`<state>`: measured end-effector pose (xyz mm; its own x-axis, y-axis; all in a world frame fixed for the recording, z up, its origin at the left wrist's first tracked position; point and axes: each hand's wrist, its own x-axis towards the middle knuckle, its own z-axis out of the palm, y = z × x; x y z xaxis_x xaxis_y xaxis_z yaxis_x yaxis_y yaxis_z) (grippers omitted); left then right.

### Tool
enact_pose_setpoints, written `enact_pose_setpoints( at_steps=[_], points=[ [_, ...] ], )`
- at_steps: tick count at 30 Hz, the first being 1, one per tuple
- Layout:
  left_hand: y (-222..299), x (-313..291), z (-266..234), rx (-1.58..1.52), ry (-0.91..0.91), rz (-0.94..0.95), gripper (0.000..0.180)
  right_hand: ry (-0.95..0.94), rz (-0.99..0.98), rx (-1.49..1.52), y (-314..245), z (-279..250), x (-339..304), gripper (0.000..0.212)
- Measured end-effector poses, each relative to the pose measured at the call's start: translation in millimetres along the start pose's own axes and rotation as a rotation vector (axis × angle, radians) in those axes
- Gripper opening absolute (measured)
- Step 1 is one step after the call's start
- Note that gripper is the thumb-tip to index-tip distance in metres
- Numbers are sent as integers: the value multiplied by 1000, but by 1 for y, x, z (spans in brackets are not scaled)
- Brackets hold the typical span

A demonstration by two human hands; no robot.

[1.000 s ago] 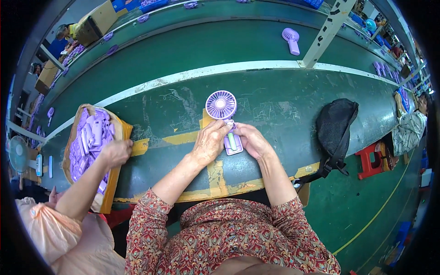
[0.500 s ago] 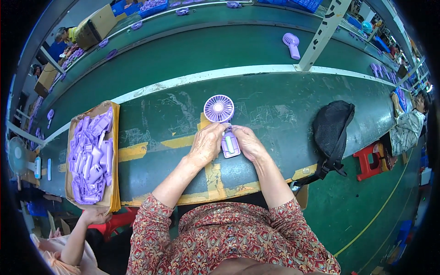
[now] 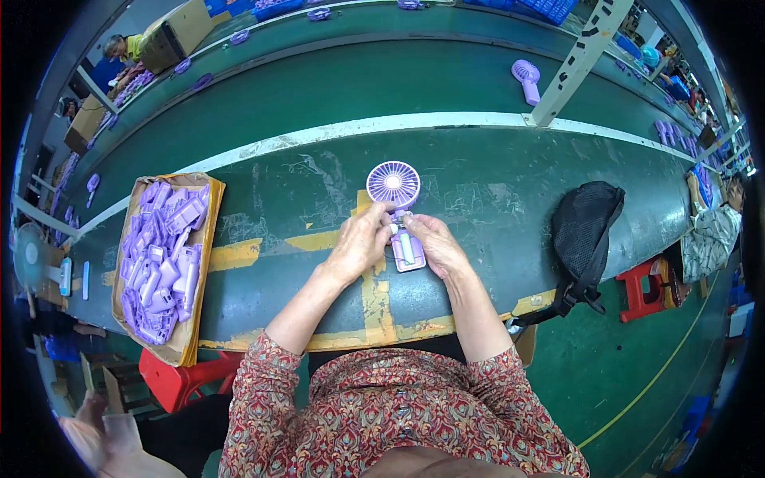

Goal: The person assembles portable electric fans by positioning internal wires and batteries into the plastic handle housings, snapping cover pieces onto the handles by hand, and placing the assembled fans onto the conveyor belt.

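Observation:
A purple handheld fan point(image 3: 394, 185) lies on the green worktable in front of me, its round grille pointing away. Its handle is uncovered, and a pale cylindrical battery point(image 3: 410, 248) shows inside. My left hand point(image 3: 364, 241) is closed, thumb and fingertips pinching at the neck between grille and handle. From the other side my right hand point(image 3: 437, 244) grips the top of the handle, its thumb and fingers close to the left fingertips. A thin dark wire appears beside the handle on the left. The small parts under my fingertips are hidden.
On the left stands a cardboard box point(image 3: 209, 267) heaped with purple plastic casings point(image 3: 163, 263). A black mesh bag point(image 3: 586, 231) lies on the right. Beyond the white rail, another purple fan point(image 3: 526, 80) rests near a metal post point(image 3: 578, 64). Red stools point(image 3: 641, 291) stand below the table.
A co-worker's hand has left the near edge of the casing box and moved down and left. My fingers have shifted slightly at the fan's neck. The whole view has turned a little.

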<state>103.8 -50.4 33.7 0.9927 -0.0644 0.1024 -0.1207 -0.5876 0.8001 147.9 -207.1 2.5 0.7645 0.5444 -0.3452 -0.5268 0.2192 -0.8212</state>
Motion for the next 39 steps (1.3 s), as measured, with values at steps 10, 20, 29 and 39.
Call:
enact_pose_setpoints(
  at_steps=[10,20,29,39],
  points=[
    [0,-28,-2,56,174,-81,16,15,-19,-7,3,-1,4,27],
    [-3,-23,9,-410,27,-341,16,70,-14,-52,1,1,3,29],
    [-3,-15,23,-190,180,-42,11,68,-9,-41,1,2,4,27],
    [4,-16,31,-200,260,-112,9,67,-1,1,4,-2,4,29]
  ],
)
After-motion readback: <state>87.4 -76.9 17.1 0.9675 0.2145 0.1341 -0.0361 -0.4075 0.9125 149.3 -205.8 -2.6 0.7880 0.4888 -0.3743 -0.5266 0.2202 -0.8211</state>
